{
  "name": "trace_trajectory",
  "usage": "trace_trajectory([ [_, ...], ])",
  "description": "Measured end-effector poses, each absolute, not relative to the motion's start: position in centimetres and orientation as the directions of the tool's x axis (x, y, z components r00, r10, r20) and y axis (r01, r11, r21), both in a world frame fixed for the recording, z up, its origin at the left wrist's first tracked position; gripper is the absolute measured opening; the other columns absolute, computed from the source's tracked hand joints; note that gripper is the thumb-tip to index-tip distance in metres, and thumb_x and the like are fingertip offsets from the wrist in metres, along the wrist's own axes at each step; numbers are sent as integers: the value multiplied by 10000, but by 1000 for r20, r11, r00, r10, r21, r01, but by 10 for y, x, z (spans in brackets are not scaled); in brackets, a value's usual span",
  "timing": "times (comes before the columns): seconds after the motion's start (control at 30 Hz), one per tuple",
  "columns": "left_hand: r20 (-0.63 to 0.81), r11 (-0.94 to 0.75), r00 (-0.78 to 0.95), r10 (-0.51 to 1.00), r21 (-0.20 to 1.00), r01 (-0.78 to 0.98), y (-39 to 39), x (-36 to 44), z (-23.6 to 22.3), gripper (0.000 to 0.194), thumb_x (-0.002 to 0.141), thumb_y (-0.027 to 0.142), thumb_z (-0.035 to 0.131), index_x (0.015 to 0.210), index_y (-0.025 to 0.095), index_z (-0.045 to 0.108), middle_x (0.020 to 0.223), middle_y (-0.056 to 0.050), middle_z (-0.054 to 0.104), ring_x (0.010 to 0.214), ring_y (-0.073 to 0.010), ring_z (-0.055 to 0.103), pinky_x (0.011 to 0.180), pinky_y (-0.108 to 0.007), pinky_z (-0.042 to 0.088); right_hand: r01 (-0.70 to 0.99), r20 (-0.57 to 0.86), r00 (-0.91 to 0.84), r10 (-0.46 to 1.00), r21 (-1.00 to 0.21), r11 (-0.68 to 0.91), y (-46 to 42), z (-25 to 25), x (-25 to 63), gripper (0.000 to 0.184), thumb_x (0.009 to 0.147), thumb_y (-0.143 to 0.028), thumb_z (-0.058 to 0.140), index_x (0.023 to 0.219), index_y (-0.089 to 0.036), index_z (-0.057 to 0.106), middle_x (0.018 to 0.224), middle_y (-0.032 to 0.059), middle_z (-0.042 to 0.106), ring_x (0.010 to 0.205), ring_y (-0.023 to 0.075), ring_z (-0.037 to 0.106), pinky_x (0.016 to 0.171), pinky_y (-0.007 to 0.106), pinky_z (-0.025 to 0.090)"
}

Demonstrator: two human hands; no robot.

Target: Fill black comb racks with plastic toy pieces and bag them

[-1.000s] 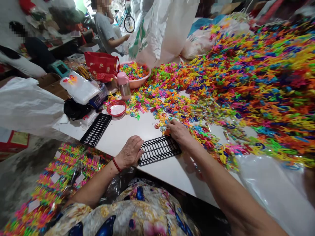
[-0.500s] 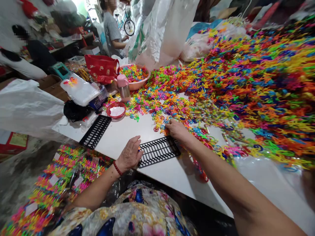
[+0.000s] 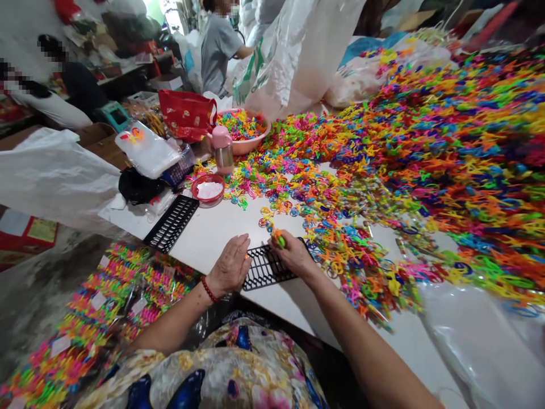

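Observation:
A black slotted plastic rack (image 3: 266, 267) lies near the front edge of the white table. At its left end is my left hand (image 3: 230, 264), fingers curled together against the rack. A speck of orange shows at those fingertips; its shape is mostly hidden. Over the rack's right half, my right hand (image 3: 293, 255) is closed on a small bunch of plastic toys (image 3: 279, 238) in orange, yellow, green and blue. Just beyond and to the right spread loose bright plastic toys (image 3: 332, 227), many with ring-like parts.
Another black rack (image 3: 171, 223), a red basket (image 3: 208, 187) with white paper and a pink-topped flask (image 3: 222, 150) stand left. Behind are a basin (image 3: 249, 145) of toys and a red bag (image 3: 185, 116). A large toy heap (image 3: 426, 142) fills the right. A person (image 3: 219, 51) stands behind.
My right hand has drawn back from the loose toys to above the rack, now with a bunch in its fingers. My left hand stays at the rack's end. The view has shifted slightly.

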State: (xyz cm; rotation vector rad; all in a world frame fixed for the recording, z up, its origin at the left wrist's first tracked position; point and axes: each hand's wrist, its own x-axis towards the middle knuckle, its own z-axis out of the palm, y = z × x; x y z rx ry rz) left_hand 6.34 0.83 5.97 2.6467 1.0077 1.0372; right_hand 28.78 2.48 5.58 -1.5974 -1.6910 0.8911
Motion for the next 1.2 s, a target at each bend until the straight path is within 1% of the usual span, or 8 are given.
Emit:
trace_trajectory([
  [0.13, 520, -762, 562, 643, 362, 537, 9, 62, 60, 592, 966, 200, 397, 1520, 107, 210, 1470, -238, 405, 1397, -309, 378, 1093, -554, 424, 336, -1, -71, 997, -942, 23, 9, 41, 243, 196, 893, -405, 520, 886, -220, 586, 779, 6, 663, 688, 170, 616, 663, 274, 494],
  [0.37, 516, -767, 574, 636, 340, 544, 9, 62, 62, 628, 975, 203, 391, 1545, 110, 147, 1489, -243, 387, 1411, -306, 367, 1105, -536, 420, 546, 64, -167, 984, -825, 147, 8, 37, 229, 105, 869, -215, 526, 881, -211, 631, 857, 50, 706, 778, 193, 624, 745, 293, 485],
  [0.5, 518, -762, 567, 640, 338, 552, 9, 62, 60, 656, 978, 212, 402, 1556, 116, 107, 1489, -243, 390, 1409, -308, 369, 1105, -532, 415, 600, 96, -281, 955, -759, 252, 6, 34, 235, 203, 803, -89, 514, 918, -203, 637, 904, 65, 692, 829, 196, 611, 777, 287, 469],
  [0.73, 484, -794, 636, 601, 270, 545, 9, 60, 60, 647, 971, 242, 454, 1553, 178, 177, 1574, -220, 257, 1467, -328, 252, 1131, -579, 336, 622, 115, -320, 940, -723, 300, 5, 31, 227, 157, 844, -116, 516, 945, -192, 609, 898, 54, 632, 790, 183, 568, 756, 292, 467],
  [0.87, 506, -793, 625, 594, 240, 560, 8, 61, 64, 708, 949, 298, 524, 1552, 173, 174, 1605, -215, 182, 1499, -348, 135, 1142, -622, 278, 591, 215, -249, 944, -738, 324, -7, 45, 236, 193, 876, -149, 530, 1047, -204, 601, 1006, 74, 633, 900, 191, 595, 815, 302, 478],
  [0.97, 543, -832, 646, 537, 215, 512, 9, 64, 66, 679, 914, 354, 597, 1503, 189, 304, 1574, -201, 278, 1491, -357, 159, 1141, -627, 276, 729, 236, -23, 972, -661, 178, -35, 53, 268, 170, 936, -222, 500, 1083, -181, 576, 995, 92, 638, 872, 197, 606, 778, 294, 470],
  [1.07, 553, -855, 664, 504, 211, 474, 9, 70, 67, 489, 910, 310, 609, 1365, 198, 471, 1470, -163, 454, 1453, -339, 265, 1134, -612, 311, 895, 200, 262, 944, -417, -160, -66, 56, 310, 182, 965, -324, 487, 966, -167, 580, 890, 100, 636, 755, 209, 594, 658, 291, 414],
  [1.2, 588, -829, 599, 544, 264, 493, 9, 77, 67, 369, 924, 190, 554, 1287, 163, 490, 1345, -163, 551, 1321, -283, 443, 1079, -526, 433, 896, 124, 401, 908, -260, -360, -81, 55, 340, 181, 937, -341, 550, 939, -161, 565, 862, 102, 652, 751, 219, 600, 625, 286, 363],
])
